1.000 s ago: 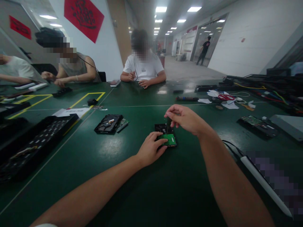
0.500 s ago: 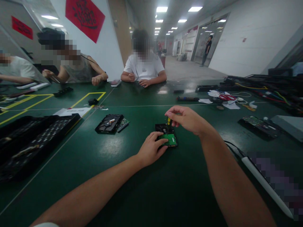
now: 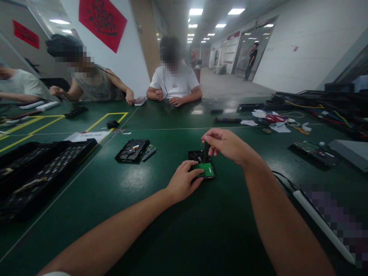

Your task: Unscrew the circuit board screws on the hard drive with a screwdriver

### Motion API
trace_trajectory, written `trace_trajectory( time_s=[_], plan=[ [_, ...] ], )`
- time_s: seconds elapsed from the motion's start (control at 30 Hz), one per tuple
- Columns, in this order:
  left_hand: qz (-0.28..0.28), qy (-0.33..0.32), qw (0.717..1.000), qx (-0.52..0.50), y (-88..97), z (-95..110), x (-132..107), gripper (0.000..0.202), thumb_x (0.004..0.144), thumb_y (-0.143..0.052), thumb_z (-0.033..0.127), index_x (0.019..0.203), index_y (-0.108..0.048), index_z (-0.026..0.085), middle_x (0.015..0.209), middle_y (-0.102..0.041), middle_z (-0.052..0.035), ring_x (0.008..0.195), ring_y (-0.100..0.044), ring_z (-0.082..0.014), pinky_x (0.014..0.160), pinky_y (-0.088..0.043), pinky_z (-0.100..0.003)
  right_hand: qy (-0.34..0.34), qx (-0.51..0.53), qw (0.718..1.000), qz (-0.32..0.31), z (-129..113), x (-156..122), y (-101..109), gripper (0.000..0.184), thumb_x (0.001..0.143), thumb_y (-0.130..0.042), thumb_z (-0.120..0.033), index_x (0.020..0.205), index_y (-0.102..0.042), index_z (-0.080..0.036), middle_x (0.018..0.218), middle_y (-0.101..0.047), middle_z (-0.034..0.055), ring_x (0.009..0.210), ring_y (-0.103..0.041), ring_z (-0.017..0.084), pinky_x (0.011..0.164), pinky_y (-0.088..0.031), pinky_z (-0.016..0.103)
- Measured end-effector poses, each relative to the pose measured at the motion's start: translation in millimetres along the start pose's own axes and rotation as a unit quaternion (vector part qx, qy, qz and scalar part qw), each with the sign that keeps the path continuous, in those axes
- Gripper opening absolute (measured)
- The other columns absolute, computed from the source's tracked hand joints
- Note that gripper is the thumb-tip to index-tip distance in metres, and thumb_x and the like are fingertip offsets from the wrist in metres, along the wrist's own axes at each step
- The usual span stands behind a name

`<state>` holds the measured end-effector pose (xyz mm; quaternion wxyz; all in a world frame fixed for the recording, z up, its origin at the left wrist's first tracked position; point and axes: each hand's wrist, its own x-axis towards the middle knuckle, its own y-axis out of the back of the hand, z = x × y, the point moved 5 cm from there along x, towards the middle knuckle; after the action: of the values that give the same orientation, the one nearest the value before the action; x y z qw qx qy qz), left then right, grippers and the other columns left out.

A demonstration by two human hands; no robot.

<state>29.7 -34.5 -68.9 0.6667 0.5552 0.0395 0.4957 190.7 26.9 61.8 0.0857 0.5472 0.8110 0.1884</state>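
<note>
A black hard drive (image 3: pixel 194 155) with a green circuit board (image 3: pixel 208 168) on its near half lies on the table in front of me. My left hand (image 3: pixel 184 181) grips it from the left, fingers over the board and thumb along the near edge. Above the drive, my right hand (image 3: pixel 224 145) pinches the handle of a small upright screwdriver (image 3: pixel 206 148). Its shaft points down at the drive near the board's far edge; whether the tip sits in a screw is too small to tell.
Left of the drive lie another hard drive (image 3: pixel 130 150) and a loose circuit board (image 3: pixel 150 152). A black compartment tray (image 3: pixel 61 168) stands farther left. At right are a drive with an exposed board (image 3: pixel 314 153) and a cabled device (image 3: pixel 324 230). Co-workers sit across the table (image 3: pixel 161 134).
The screwdriver handle has turned: its yellow side showed before, now a dark side does. My left hand stays put. A co-worker's hand at the far left has moved right, to a small pile.
</note>
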Motion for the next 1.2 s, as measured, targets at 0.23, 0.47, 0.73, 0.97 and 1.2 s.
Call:
trace_trajectory(
  time_s=[0.23,0.47,0.73,0.97,1.2],
  plan=[
    [0.0,0.003,1.0,0.0,0.8,1.5,0.4,0.031,0.099,-0.068,0.03,0.13,-0.071,0.024,0.138,-0.059,-0.0152,0.131,-0.055,-0.0339,0.107,-0.053,-0.058,-0.004,-0.029,1.0,-0.001,-0.5,-2.1,-0.3,0.017,0.095,-0.074,-0.032,0.095,-0.063,-0.018,0.07,-0.068,0.0007,0.054,-0.063,0.012,0.046,-0.047,0.022],
    [-0.002,0.0,1.0,0.004,1.8,1.7,0.1,0.032,0.1,-0.066,0.031,0.131,-0.071,0.024,0.139,-0.058,-0.0155,0.132,-0.055,-0.0336,0.108,-0.053,-0.057,0.012,-0.037,0.999,0.006,-0.4,-0.9,0.0,0.014,0.095,-0.073,-0.031,0.098,-0.067,-0.019,0.071,-0.067,-0.0005,0.054,-0.06,0.011,0.045,-0.044,0.021],
    [-0.001,0.0,1.0,0.001,1.2,1.5,0.4,0.031,0.101,-0.066,0.031,0.13,-0.071,0.023,0.139,-0.058,-0.0151,0.132,-0.055,-0.0331,0.108,-0.053,-0.057,0.002,-0.009,1.0,0.027,3.9,4.2,-0.4,0.013,0.101,-0.062,-0.027,0.096,-0.069,-0.017,0.086,-0.071,0.0043,0.059,-0.064,0.011,0.05,-0.049,0.021],
    [-0.002,0.0,1.0,0.002,-0.7,-1.0,-0.5,0.031,0.101,-0.065,0.033,0.131,-0.07,0.023,0.139,-0.058,-0.0152,0.132,-0.054,-0.0327,0.109,-0.052,-0.057,0.031,-0.027,0.999,0.004,-2.0,-0.3,3.1,0.016,0.099,-0.063,-0.027,0.108,-0.073,-0.018,0.095,-0.074,0.0049,0.058,-0.06,0.009,0.045,-0.041,0.02],
    [0.001,-0.004,1.0,0.005,-1.6,-0.7,-0.3,0.032,0.099,-0.068,0.031,0.131,-0.07,0.024,0.14,-0.058,-0.0152,0.133,-0.055,-0.0337,0.108,-0.053,-0.059,0.014,-0.004,1.0,0.0,1.7,1.6,1.6,0.007,0.1,-0.061,-0.022,0.1,-0.066,-0.016,0.094,-0.074,0.0064,0.06,-0.064,0.01,0.05,-0.05,0.021]
  ],
)
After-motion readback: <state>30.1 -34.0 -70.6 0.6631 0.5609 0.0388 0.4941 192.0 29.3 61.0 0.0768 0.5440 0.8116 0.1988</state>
